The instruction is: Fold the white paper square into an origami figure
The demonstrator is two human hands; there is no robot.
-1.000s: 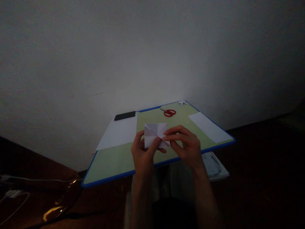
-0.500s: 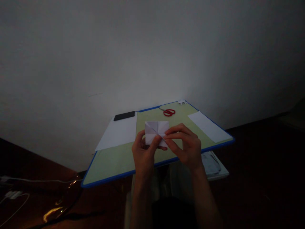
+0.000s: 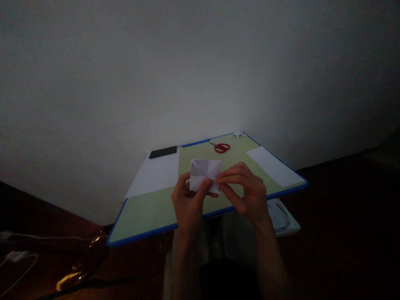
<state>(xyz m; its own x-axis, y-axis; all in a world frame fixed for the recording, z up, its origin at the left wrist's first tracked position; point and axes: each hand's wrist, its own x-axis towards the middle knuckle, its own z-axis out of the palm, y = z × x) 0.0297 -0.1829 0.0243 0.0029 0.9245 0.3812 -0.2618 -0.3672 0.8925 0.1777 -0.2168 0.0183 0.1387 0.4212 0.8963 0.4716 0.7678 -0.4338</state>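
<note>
A small square of folded white paper (image 3: 200, 168), marked with creases that meet near its middle, is held up above the tabletop. My left hand (image 3: 189, 204) grips it from the left and below, the thumb pressed on its front near the centre and the fingers behind. My right hand (image 3: 245, 189) pinches the paper's right side between thumb and fingertips. What the fingers behind the paper do is hidden.
On the green table (image 3: 146, 218) with a blue edge lie red-handled scissors (image 3: 221, 147), a dark phone-like slab (image 3: 163, 152) on a white sheet (image 3: 156, 175), another white sheet (image 3: 275, 166) and a small folded paper piece (image 3: 239, 134). A wall (image 3: 187, 83) stands behind.
The right hand has shifted slightly right, its fingers closer together at the paper's right side. The folds near the paper's centre look slightly different. The left hand keeps its grip.
</note>
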